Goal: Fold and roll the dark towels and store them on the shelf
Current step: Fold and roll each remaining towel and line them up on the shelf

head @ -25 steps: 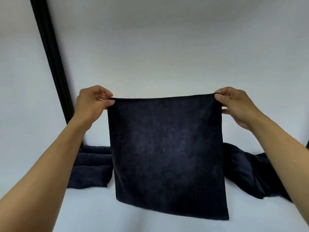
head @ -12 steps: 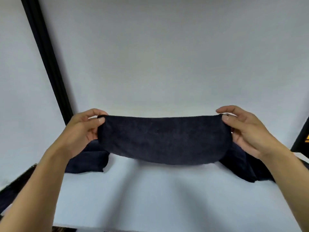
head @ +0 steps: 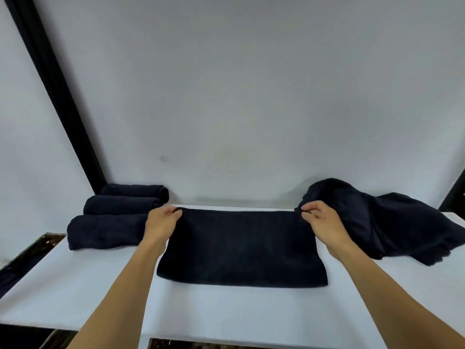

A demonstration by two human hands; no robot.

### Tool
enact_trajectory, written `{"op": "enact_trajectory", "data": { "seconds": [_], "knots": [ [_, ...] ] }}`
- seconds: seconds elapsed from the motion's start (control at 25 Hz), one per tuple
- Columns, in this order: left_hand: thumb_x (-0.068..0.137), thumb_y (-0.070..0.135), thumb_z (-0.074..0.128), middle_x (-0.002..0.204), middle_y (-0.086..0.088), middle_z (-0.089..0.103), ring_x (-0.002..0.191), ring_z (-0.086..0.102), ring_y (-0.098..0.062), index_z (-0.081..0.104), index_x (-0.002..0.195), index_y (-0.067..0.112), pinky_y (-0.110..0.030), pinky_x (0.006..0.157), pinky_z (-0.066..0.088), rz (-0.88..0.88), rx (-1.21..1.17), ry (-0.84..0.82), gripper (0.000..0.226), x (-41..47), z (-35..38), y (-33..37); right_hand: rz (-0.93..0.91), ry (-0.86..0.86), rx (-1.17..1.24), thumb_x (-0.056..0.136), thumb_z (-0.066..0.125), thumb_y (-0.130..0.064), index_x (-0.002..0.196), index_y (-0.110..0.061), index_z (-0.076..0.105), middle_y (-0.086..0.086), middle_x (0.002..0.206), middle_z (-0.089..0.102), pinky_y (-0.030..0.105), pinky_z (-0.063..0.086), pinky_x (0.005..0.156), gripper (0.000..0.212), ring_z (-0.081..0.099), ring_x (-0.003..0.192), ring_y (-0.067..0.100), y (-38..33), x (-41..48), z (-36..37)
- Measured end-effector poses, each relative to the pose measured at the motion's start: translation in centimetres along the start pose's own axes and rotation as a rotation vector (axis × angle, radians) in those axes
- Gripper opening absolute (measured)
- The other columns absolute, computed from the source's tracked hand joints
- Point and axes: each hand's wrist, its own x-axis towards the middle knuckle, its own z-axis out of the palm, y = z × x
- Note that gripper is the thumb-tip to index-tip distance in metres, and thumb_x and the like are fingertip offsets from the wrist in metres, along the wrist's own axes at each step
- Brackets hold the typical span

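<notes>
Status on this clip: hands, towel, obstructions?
Left hand, right hand each pinch a far corner of the folded towel, flat on the table. Rolled towels at left, loose pile by right hand. Nothing on top.

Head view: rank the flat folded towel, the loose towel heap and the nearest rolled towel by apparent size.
1. flat folded towel, largest, but only narrowly.
2. loose towel heap, close to it and cut off by the right picture edge, so this ranking is unsure.
3. nearest rolled towel, clearly smallest.
</notes>
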Motion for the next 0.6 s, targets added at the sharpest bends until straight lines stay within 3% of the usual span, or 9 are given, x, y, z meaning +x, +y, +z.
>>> {"op": "enact_trajectory", "data": {
  "seconds": [0.16, 0.24, 0.36, 0.6],
  "knots": [
    [0.086, 0.021, 0.070, 0.081, -0.009, 0.070, 0.078, 0.066, -0.025, 0.068, 0.081, 0.000, -0.044, 0.081, 0.056, -0.054, 0.157, -0.030, 0.022, 0.8, 1.0, -1.3, 0.046, -0.071, -0.120, 0.089, 0.065, -0.014, 0.116, -0.021, 0.055, 0.004, 0.099, 0.066, 0.029, 0.049, 0.084, 0.030, 0.063, 0.095, 0.016, 2.0, 0.5, 1.1],
    [0.091, 0.019, 0.064, 0.085, -0.006, 0.064, 0.082, 0.061, -0.024, 0.061, 0.081, 0.006, -0.039, 0.078, 0.050, -0.005, 0.226, 0.027, 0.017, 0.9, 1.3, -1.2, 0.026, -0.041, -0.149, 0.090, 0.063, -0.013, 0.115, -0.016, 0.061, 0.003, 0.094, 0.070, 0.030, 0.052, 0.084, 0.025, 0.066, 0.091, 0.017, 2.7, 0.6, 1.1],
    [0.096, 0.021, 0.056, 0.089, -0.002, 0.056, 0.082, 0.054, -0.020, 0.055, 0.093, 0.014, -0.033, 0.075, 0.043, 0.079, 0.302, 0.081, 0.007, 1.2, 1.8, -0.8, -0.032, 0.055, -0.182, 0.092, 0.062, -0.013, 0.111, -0.014, 0.063, 0.005, 0.087, 0.069, 0.023, 0.046, 0.071, 0.019, 0.063, 0.084, 0.015, 2.6, 0.9, 1.1],
    [0.097, 0.025, 0.056, 0.090, -0.015, 0.062, 0.073, 0.054, -0.020, 0.055, 0.102, 0.013, -0.031, 0.064, 0.041, 0.108, 0.436, 0.141, 0.013, 1.9, 2.5, -1.5, -0.037, 0.206, -0.315, 0.093, 0.062, -0.019, 0.104, -0.014, 0.060, -0.003, 0.090, 0.065, 0.024, 0.038, 0.069, 0.013, 0.058, 0.084, 0.016, 2.5, 1.3, 2.2]
  ]
}}
